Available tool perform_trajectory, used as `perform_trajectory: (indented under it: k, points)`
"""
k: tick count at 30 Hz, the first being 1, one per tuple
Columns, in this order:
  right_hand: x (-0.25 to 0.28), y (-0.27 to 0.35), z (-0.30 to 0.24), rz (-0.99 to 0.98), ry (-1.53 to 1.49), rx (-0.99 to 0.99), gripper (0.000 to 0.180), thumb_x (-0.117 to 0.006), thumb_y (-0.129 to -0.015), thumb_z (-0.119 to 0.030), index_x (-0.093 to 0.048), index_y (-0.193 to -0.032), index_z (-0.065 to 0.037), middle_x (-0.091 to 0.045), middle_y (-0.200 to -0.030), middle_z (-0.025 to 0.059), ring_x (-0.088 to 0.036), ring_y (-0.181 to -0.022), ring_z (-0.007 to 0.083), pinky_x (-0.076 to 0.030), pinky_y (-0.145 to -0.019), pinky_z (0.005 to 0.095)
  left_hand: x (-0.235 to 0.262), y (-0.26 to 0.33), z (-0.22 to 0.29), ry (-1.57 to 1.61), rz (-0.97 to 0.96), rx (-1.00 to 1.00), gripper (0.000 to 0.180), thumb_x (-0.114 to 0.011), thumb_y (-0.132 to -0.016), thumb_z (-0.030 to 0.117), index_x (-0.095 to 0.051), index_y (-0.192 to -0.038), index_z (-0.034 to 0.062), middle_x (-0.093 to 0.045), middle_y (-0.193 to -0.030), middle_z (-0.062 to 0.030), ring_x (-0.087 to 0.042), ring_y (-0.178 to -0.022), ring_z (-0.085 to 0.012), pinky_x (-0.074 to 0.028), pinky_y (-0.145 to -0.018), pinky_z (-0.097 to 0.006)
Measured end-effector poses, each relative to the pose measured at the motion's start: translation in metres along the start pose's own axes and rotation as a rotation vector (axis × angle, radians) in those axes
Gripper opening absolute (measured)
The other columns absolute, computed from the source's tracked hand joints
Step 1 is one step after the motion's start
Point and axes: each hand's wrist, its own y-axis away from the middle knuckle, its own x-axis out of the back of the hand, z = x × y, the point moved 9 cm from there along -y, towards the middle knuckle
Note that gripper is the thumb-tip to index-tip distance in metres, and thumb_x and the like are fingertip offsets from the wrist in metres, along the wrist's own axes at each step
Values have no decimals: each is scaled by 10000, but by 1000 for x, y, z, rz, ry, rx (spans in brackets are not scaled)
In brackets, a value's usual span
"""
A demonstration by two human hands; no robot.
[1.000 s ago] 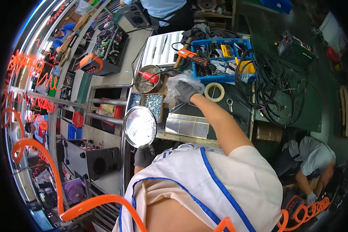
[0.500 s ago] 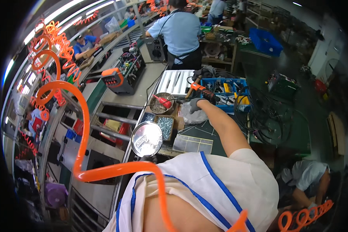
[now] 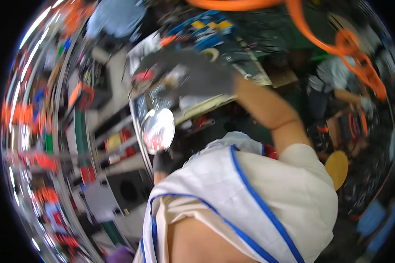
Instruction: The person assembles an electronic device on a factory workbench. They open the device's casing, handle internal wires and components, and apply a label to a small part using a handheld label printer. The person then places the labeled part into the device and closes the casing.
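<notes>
1. Nearest the camera, the left hand (image 3: 163,161), in a dark glove, sits just below the round shiny disc (image 3: 158,130); it seems to steady the disc from underneath, though whether its fingers are closed on it cannot be told through the blur.
2. Above and right of the disc, the right hand (image 3: 197,76), gloved in grey, stretches out over the table (image 3: 197,107) with its fingers spread apart, gripping nothing that shows.
3. Farther from the disc, beyond that hand, a blue tray (image 3: 206,27) holds yellow and dark bits, too smeared to name; a roll of tape (image 3: 211,53) lies just beside it.
4. Far right of the disc, another person (image 3: 338,83) bends low near an orange coiled hose (image 3: 338,39).
</notes>
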Motion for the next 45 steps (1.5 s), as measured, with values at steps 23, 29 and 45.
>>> perform_trajectory:
  k: [23,29,45]
  points:
    - [29,143,176,-367,-147,-994,387,-532,-883,-171,-513,-1228,2,-598,-1090,74,-559,-976,139,-423,-868,270,113,221,-164,185,651,-165,174,-511,-854,136,-524,-987,25,-559,-796,-70,-515,-676,-178,-421,-623,-287]
    - [134,209,217,25,75,-1239,342,-528,-895,-160,-540,-1194,6,-628,-1031,76,-605,-879,161,-484,-764,284,101,223,-177,393,539,-236,231,-495,-854,43,-494,-1078,-14,-558,-877,-96,-523,-762,-178,-430,-658,-286]
    - [55,265,241,-370,19,-1327,314,-557,-868,-180,-592,-1126,-4,-633,-999,97,-593,-898,164,-453,-821,289,93,227,-185,368,684,-169,190,-448,-851,123,-550,-963,8,-591,-779,-119,-552,-642,-200,-438,-550,-290]
